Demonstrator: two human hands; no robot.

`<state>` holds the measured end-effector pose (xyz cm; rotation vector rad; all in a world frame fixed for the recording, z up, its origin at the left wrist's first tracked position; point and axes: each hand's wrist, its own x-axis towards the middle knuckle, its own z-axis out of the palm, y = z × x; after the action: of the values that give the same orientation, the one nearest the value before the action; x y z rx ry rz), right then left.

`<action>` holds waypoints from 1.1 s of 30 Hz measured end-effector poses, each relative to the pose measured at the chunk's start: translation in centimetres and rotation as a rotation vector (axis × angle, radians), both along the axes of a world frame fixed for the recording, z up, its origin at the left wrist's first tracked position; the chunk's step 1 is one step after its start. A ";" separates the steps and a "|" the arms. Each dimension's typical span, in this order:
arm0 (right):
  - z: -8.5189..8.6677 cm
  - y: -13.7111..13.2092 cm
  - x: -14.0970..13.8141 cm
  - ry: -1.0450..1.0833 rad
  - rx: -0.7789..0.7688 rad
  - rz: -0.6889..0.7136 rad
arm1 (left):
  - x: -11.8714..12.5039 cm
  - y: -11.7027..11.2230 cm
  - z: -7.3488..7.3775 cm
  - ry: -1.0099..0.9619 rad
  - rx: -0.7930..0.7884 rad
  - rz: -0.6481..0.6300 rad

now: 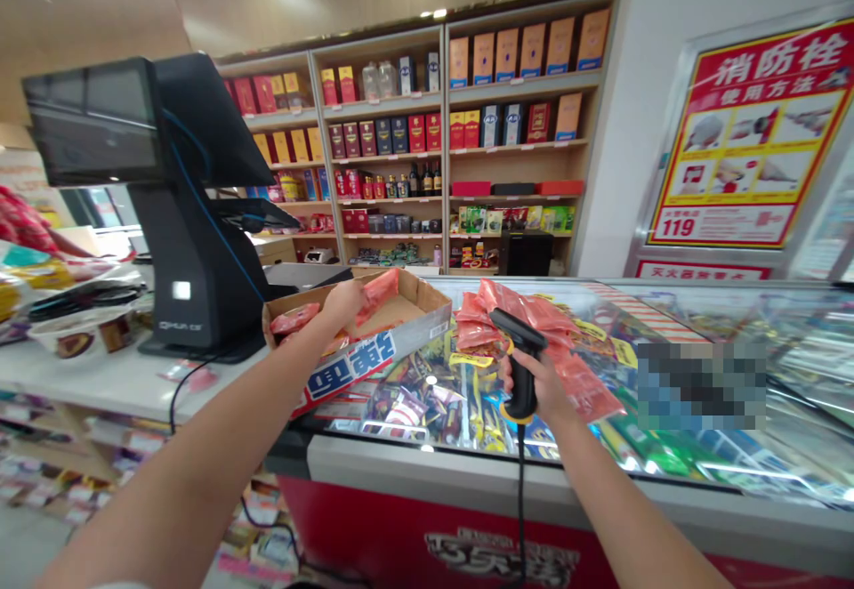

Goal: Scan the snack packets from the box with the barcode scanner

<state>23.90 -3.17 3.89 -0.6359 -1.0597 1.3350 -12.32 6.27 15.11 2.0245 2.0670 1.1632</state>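
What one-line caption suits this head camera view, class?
Left hand at a cardboard box; right hand grips a barcode scanner.

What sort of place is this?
Probably a small shop's checkout counter: a black point-of-sale terminal, a handheld barcode scanner in the right hand, and wall shelves of boxed liquor behind.

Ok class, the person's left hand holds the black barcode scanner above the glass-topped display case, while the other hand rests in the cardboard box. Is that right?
No: the head view shows the right hand gripping the black barcode scanner, not the left. It is above the glass-topped display case, and the left hand rests in the cardboard box.
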 end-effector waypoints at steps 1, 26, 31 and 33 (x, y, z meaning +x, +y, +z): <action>0.0 0.0 0.0 0.002 0.002 0.012 | 0.8 -0.5 0.3 -0.096 0.008 -0.019; 1.5 -1.3 0.2 -0.350 0.001 0.151 | 12.9 -1.0 -12.8 -0.768 0.215 -0.235; 1.8 -1.4 0.0 -0.355 0.001 0.152 | 13.0 -1.4 -12.6 -0.780 0.192 -0.242; 1.8 -1.4 -0.1 -0.345 0.002 0.162 | 13.0 -1.4 -12.5 -0.772 0.193 -0.237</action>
<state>23.83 -4.56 5.72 -0.8129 -1.4152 1.3925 0.68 4.82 2.62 1.4544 1.3468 1.7658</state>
